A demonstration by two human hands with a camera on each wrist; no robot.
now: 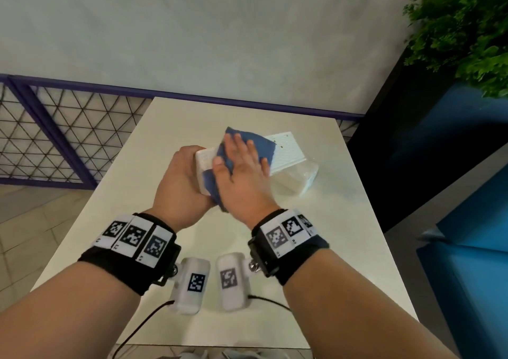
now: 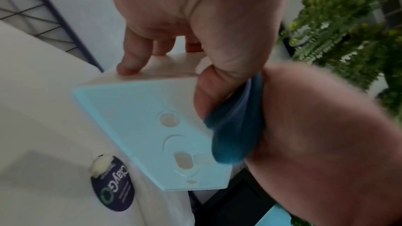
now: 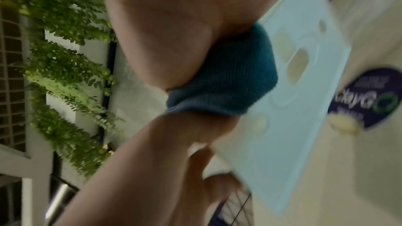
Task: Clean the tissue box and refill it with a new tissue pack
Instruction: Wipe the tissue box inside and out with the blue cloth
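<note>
The white tissue box [image 1: 287,149] is tilted up off the white table [image 1: 343,235], its pale base with several holes [image 2: 152,126] turned toward my wrists. My left hand [image 1: 181,182] grips the box's near end, fingers [image 2: 130,64] on one side and thumb on the other. A blue cloth [image 1: 261,145] lies over the box's upper face. My right hand [image 1: 242,166] presses flat on it with straight fingers. The new tissue pack [image 1: 298,178], in clear plastic, lies on the table just right of the box. The cloth [image 3: 228,78] bunches under my right palm.
A dark round sticker [image 2: 115,186] with a pale lump on it sits on the table below the box. A purple-framed mesh railing [image 1: 55,138] runs along the left and far side. Blue seating [image 1: 467,248] and a green plant [image 1: 467,28] stand to the right.
</note>
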